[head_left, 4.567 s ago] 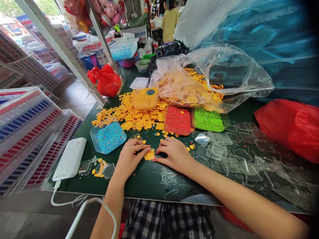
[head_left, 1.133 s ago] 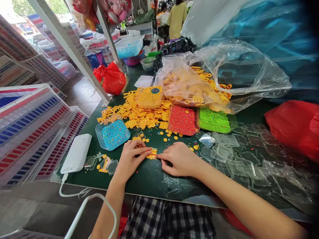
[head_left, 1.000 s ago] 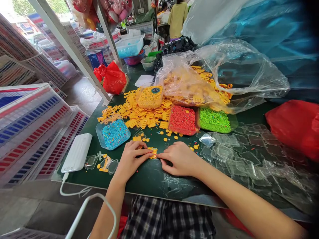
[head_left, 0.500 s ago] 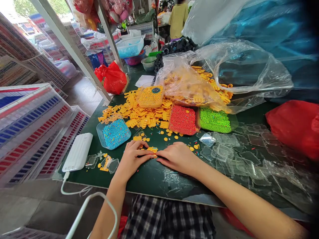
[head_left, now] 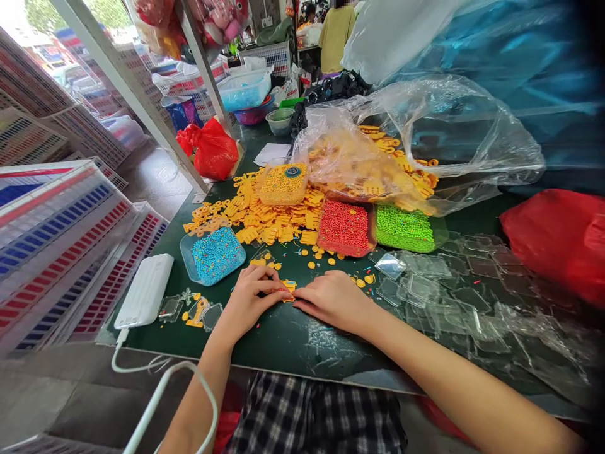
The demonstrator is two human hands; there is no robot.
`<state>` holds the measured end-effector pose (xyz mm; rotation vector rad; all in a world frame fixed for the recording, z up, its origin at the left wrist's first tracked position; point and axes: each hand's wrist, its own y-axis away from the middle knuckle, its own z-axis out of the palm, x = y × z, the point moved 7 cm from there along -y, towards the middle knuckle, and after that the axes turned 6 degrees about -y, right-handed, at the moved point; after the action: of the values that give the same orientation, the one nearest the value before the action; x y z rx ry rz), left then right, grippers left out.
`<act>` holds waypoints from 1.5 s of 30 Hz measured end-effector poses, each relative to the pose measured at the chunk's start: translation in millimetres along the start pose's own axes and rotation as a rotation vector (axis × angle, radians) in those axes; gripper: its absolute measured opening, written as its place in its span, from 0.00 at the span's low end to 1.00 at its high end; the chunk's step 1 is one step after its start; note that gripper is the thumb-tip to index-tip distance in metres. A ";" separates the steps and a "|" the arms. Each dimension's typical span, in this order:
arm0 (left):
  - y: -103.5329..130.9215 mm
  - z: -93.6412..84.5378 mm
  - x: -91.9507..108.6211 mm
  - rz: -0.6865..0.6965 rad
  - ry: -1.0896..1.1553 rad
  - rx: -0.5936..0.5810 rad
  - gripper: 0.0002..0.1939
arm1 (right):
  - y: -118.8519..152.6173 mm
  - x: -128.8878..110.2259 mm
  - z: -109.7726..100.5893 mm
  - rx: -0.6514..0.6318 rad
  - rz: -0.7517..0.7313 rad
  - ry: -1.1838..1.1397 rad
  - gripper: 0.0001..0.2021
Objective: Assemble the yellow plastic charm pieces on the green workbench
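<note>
Centrally in the frame, the yellow piece [head_left: 288, 289] lies on the table [head_left: 283, 343] between the left hand [head_left: 250, 301], fingertips pressed together at its edge, and the right hand [head_left: 335, 301], fingers closed together.

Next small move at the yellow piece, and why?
I'd ease the left hand back slightly, keeping the right hand by the yellow piece as a likely steady. The left fingers cover part of the piece, so its fit there can't be judged; the right fingertips are at its right side.
</note>
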<state>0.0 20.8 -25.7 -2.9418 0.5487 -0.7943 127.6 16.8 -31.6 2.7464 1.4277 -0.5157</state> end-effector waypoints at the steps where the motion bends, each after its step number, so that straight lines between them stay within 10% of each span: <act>1: -4.3 -3.5 5.4 0.012 0.005 0.012 0.12 | 0.5 -1.0 -1.9 0.008 -0.008 0.009 0.17; 15: -148.5 3.6 93.2 0.151 -0.397 0.043 0.15 | 5.7 3.5 -19.8 -0.122 -0.037 0.075 0.17; 21: -91.5 -14.8 96.1 0.304 -0.128 -0.088 0.10 | 8.0 12.7 -24.6 -0.051 -0.028 0.055 0.15; 29: 5.6 -4.6 10.5 0.031 -0.101 0.085 0.10 | 5.7 10.1 -15.6 -0.068 0.045 0.017 0.16; 45: 17.8 7.0 -6.1 -0.169 -0.255 0.208 0.08 | -2.2 17.0 5.3 -0.129 0.242 -0.064 0.21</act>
<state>-7.2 5.9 -37.1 -2.8577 0.1900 -0.4435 133.4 30.8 -41.2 2.7201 1.0557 -0.4785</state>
